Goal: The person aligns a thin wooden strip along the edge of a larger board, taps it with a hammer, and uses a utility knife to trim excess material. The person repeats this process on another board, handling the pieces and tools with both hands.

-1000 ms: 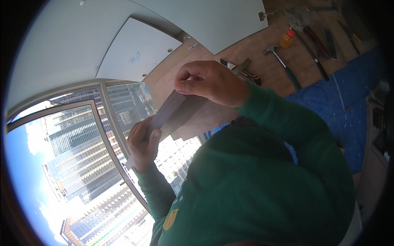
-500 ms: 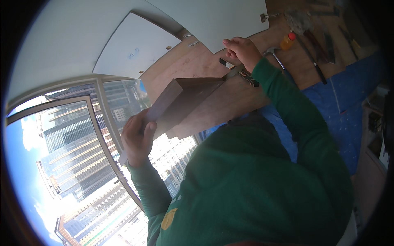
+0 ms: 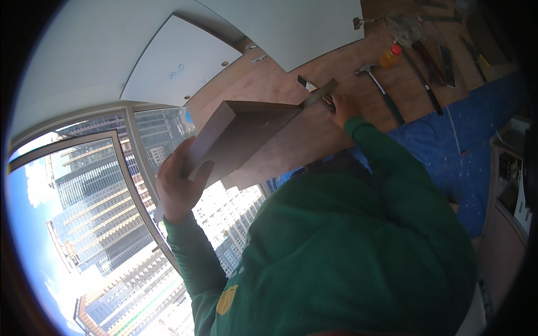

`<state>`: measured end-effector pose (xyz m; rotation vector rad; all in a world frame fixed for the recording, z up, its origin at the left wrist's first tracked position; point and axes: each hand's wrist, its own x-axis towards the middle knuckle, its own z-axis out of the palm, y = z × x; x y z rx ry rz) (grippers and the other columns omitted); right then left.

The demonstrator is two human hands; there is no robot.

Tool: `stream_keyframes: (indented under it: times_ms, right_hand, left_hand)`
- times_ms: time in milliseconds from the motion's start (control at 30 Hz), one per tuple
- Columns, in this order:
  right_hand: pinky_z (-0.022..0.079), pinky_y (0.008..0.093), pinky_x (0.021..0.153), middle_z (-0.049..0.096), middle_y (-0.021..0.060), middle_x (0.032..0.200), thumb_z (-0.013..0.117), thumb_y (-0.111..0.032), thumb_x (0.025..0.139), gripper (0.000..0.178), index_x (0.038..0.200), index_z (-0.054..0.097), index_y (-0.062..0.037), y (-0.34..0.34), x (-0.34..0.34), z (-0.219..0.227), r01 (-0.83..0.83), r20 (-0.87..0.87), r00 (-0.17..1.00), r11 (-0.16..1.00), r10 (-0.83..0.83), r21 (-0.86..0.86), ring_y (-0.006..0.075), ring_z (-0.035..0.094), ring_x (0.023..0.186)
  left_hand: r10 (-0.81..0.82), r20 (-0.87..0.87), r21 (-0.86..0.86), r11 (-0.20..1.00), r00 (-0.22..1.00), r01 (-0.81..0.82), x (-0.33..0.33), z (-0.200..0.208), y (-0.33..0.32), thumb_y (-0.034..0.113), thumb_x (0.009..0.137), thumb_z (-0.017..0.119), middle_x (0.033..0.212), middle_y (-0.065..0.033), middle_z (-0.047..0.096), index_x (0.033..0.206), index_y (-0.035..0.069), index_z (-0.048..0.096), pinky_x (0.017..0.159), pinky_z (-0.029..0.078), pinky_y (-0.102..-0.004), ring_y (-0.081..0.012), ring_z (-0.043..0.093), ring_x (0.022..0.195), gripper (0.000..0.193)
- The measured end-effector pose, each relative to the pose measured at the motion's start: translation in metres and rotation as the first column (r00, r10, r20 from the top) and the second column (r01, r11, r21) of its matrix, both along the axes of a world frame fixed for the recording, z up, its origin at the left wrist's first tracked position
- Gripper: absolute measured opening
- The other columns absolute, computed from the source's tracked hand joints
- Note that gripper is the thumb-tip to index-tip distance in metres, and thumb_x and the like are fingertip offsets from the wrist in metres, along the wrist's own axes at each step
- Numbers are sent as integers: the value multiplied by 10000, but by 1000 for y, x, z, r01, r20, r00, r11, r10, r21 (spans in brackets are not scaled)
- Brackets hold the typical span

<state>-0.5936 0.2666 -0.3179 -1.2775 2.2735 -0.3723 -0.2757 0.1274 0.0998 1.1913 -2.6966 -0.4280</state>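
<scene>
My left hand grips the near-left end of a grey-brown board, thumb on one side and fingers on the other. The board is held tilted above the wooden work surface. A narrow brown strip shows beyond its far-right end; whether they are joined I cannot tell. Under the strip lies a black tool with a white and orange band; its exact kind is unclear. My right hand is closed around the near end of this tool, its fingers partly hidden.
Right of my right hand lie a claw hammer, a bottle with a red cap, a dark bar and other tools. White panels stand at the back. Blue sheeting hangs at right; a window is at left.
My right hand has come down from above the strip and taken hold of the black tool's near end. My left hand and the board have shifted slightly left.
</scene>
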Motion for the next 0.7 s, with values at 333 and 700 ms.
stream_keyframes:
  times_ms: [333, 700]
  right_hand:
    - [510, 469, 1103, 638, 259, 1385, 874, -402, 787, 877, 1476, 526, 14, 58, -58, 6, 122, 121, 982, 974, -146, 191, 422, 617, 1306]
    - [539, 489, 866, 706, 249, 1062, 747, -263, 920, 352, 1139, 629, -13, 163, -21, -15, 256, 420, 888, 960, -186, -116, 405, 701, 1014]
  left_hand:
    - [92, 44, 61, 994, 995, -94, -3, 1, -37, 181, 872, 803, 970, -137, 787, 1271, 89, 732, 805, 594, -376, -269, 784, 877, 415]
    - [62, 31, 81, 995, 998, -64, -9, -4, -73, 172, 889, 771, 956, -137, 780, 1263, 65, 721, 800, 583, -363, -228, 769, 863, 392]
